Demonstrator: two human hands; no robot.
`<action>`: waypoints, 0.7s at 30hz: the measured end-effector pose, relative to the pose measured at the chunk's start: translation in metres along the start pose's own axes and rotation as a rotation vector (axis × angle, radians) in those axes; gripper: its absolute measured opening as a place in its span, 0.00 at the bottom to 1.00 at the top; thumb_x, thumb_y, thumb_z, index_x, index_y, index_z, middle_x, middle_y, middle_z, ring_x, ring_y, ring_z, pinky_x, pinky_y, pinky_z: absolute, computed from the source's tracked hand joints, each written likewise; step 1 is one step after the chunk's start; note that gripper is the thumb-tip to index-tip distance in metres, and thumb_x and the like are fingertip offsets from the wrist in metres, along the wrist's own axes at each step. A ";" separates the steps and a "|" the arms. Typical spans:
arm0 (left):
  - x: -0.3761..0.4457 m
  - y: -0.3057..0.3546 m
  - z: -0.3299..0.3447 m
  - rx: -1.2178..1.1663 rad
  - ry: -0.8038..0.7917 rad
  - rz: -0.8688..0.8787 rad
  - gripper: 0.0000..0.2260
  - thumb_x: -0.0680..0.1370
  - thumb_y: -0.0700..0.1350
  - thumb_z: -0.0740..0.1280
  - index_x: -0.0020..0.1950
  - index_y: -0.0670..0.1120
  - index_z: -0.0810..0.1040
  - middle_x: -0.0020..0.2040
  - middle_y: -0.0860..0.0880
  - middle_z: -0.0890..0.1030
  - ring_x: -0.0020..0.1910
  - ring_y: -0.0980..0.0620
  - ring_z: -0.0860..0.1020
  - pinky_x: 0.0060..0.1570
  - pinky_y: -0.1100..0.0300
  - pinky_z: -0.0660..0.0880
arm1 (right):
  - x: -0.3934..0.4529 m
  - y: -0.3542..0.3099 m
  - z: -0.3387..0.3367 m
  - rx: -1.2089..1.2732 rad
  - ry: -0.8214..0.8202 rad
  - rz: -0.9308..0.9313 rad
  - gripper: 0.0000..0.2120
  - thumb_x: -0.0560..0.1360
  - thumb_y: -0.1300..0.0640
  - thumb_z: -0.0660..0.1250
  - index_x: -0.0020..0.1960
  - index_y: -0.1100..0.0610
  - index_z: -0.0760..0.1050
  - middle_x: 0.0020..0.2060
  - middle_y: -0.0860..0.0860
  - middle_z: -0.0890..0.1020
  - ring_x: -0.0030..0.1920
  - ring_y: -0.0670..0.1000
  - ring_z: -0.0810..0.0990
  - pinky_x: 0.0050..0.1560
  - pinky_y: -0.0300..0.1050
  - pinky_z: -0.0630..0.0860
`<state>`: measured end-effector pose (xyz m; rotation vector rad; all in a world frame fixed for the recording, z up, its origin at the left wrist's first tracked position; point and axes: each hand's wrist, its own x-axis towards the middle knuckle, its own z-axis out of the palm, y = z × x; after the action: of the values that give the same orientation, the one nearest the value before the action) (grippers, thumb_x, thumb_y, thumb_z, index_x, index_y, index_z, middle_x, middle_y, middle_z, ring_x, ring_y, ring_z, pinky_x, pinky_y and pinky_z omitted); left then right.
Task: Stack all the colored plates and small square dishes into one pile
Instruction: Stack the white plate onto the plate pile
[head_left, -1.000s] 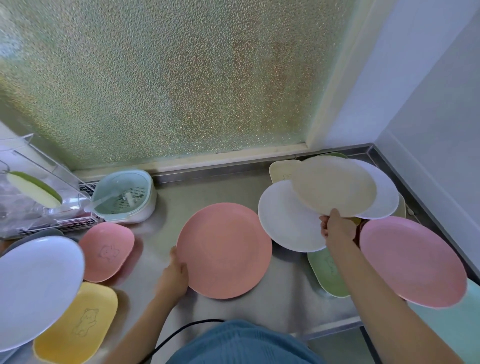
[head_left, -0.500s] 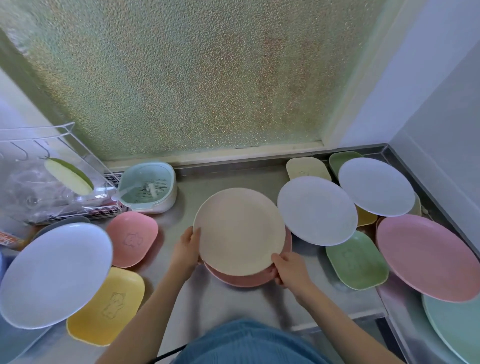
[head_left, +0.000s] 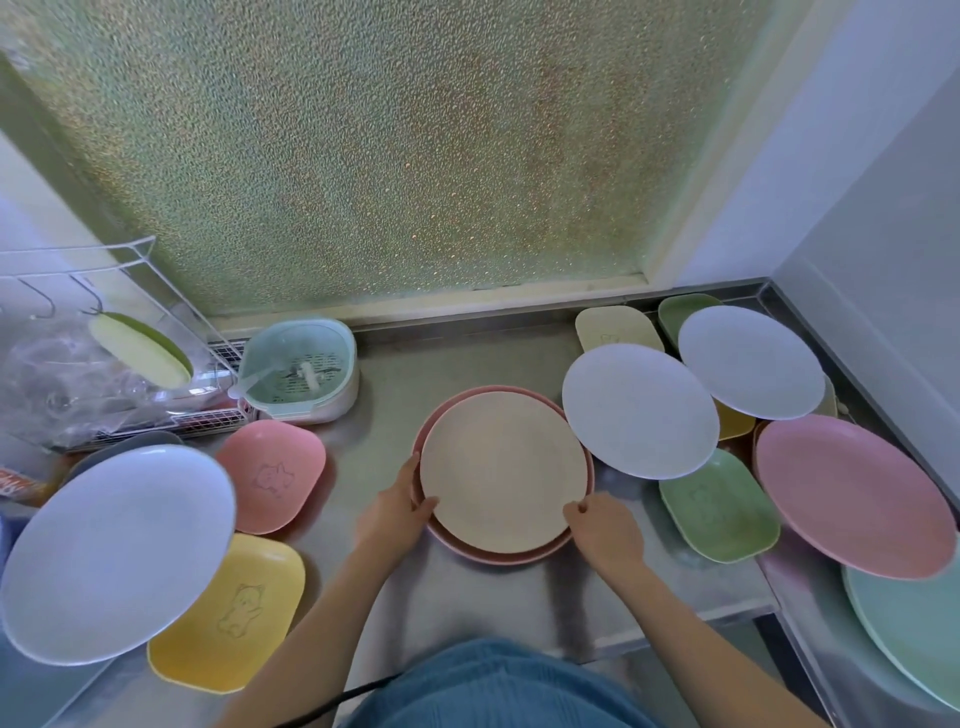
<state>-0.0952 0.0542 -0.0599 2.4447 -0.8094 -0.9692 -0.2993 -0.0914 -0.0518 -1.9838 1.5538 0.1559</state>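
A beige round plate (head_left: 501, 470) lies centred on a salmon round plate (head_left: 511, 560) on the steel counter (head_left: 467, 358). My left hand (head_left: 397, 512) grips the left rim of the beige plate, thumb on its edge. My right hand (head_left: 605, 532) pinches its lower right rim with curled fingers. To the right lie two white plates (head_left: 639, 410) (head_left: 750, 361), a pink plate (head_left: 852, 493), a mint plate (head_left: 914, 629) and a green square dish (head_left: 719, 506). To the left are a pale blue plate (head_left: 114, 551), a pink dish (head_left: 270, 475) and a yellow dish (head_left: 228, 618).
More small dishes sit at the back right: beige (head_left: 618, 327), green (head_left: 685, 312) and yellow (head_left: 732, 422), partly under the white plates. A mint strainer box (head_left: 298, 371) and a wire rack (head_left: 104, 364) stand at the back left. Frosted glass backs the counter.
My right hand carried the beige plate from the right side over to the salmon plate. Both hands then lowered it until it lay flat on the salmon plate.
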 end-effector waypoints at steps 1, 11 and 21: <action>0.000 0.001 -0.002 0.000 -0.006 -0.004 0.31 0.76 0.53 0.62 0.76 0.57 0.51 0.55 0.42 0.81 0.50 0.39 0.81 0.53 0.47 0.78 | 0.001 0.000 0.000 -0.012 0.009 0.014 0.14 0.74 0.54 0.57 0.31 0.55 0.65 0.30 0.51 0.71 0.37 0.56 0.73 0.37 0.44 0.66; -0.001 0.000 -0.011 0.045 0.081 -0.016 0.32 0.71 0.45 0.65 0.74 0.54 0.58 0.56 0.42 0.80 0.52 0.40 0.79 0.47 0.54 0.75 | 0.003 -0.013 0.008 0.084 0.044 -0.021 0.17 0.73 0.59 0.60 0.27 0.55 0.59 0.26 0.50 0.66 0.30 0.51 0.68 0.27 0.42 0.59; 0.017 0.100 0.012 0.220 0.134 0.439 0.17 0.79 0.47 0.57 0.68 0.51 0.65 0.41 0.47 0.82 0.36 0.48 0.76 0.39 0.56 0.74 | 0.018 0.063 -0.052 0.574 0.389 0.252 0.16 0.75 0.58 0.59 0.30 0.63 0.67 0.27 0.56 0.68 0.30 0.53 0.64 0.33 0.46 0.61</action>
<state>-0.1308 -0.0343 -0.0226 2.3223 -1.3883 -0.5724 -0.3651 -0.1417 -0.0422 -1.4135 1.8266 -0.5490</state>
